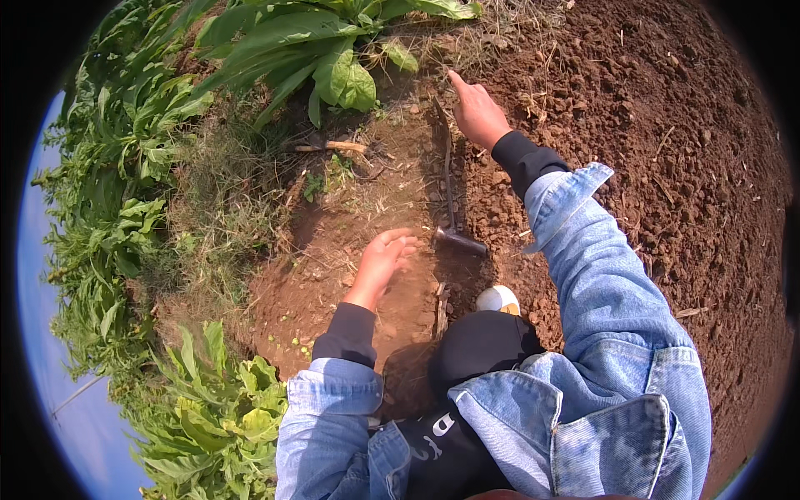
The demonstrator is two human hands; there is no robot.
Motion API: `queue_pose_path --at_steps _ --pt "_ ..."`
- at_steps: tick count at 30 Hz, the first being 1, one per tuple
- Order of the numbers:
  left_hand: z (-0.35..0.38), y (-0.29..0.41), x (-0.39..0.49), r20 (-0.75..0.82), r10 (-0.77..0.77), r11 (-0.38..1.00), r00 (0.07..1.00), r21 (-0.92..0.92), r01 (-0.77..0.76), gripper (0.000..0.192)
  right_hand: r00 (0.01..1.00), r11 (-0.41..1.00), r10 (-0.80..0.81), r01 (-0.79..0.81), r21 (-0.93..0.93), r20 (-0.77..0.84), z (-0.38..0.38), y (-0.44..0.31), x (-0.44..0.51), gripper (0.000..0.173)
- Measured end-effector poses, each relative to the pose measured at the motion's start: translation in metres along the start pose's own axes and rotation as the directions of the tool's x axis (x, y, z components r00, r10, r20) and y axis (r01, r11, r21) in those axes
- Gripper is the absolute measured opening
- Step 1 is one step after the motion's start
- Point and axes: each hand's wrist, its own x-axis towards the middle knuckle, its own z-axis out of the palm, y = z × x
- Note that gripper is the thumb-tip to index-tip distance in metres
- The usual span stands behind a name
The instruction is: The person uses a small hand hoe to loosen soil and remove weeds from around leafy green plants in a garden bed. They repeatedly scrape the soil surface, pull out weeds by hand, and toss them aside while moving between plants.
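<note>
My left hand point(385, 259), slightly blurred, hovers with its fingers spread a little and nothing in them, over bare reddish soil. Farther up, my right hand point(473, 107) is empty too, its index finger stretched towards dry grass and the other fingers curled. Between the hands a hoe lies on the ground: its dark metal head point(461, 242) is just right of my left hand, and its thin, crooked handle point(447, 165) runs up past my right wrist. Neither hand touches it.
Large leafy green plants point(337, 62) grow at the top and along the left, with dry grass point(219, 206) among them. Loose tilled soil point(675, 144) spreads over the right. A short stick point(344, 147) lies near the plants. A white and tan shoe tip point(498, 299) shows below the hoe head.
</note>
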Motion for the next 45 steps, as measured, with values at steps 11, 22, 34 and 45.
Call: queue_pose_path --at_steps 11,22,34,45 --pt "-0.014 -0.025 -0.004 -0.047 -0.059 0.997 0.997 -0.053 0.057 0.031 0.866 0.876 0.453 -0.389 -0.286 0.212 0.039 0.056 0.077 0.042" --pt "-0.015 -0.028 -0.009 -0.010 -0.071 0.994 0.997 -0.084 0.070 0.032 0.867 0.858 0.410 -0.261 -0.442 0.283 0.037 0.041 0.079 0.055" --pt "-0.019 -0.039 -0.011 -0.009 -0.051 0.988 0.999 -0.145 0.049 0.031 0.977 0.997 0.053 -0.041 -0.061 0.205 0.017 0.038 0.018 0.022" --pt "-0.059 -0.027 -0.029 -0.043 -0.027 0.768 0.999 -0.640 -0.007 0.071 0.708 0.918 -0.350 0.129 0.375 0.613 0.047 -0.195 -0.111 0.016"
